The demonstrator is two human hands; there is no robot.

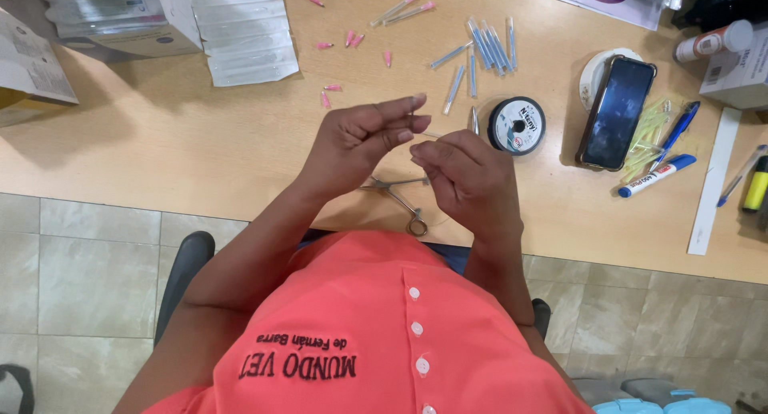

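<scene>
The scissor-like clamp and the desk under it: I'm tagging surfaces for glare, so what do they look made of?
The clamp looks like bare polished metal: silver-grey, with bright glints along its arms and ring handle. The desk looks like wood-grain laminate, though it could be veneer: pale tan, faint streaked grain, smooth with a soft sheen.

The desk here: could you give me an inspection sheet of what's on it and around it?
Surface: wooden desk, tidy at its near edge.
Job's things: something thin, too small to identify, pinched between left hand and right hand; metal forceps below them; thread spool.
Clutter: pink caps, blue-capped needles, phone, pens, sealed packets, boxes.
Hands: both closed in a pinch.
Cables: nothing seen.
Surroundings: tiled floor, chair armrest.
</scene>
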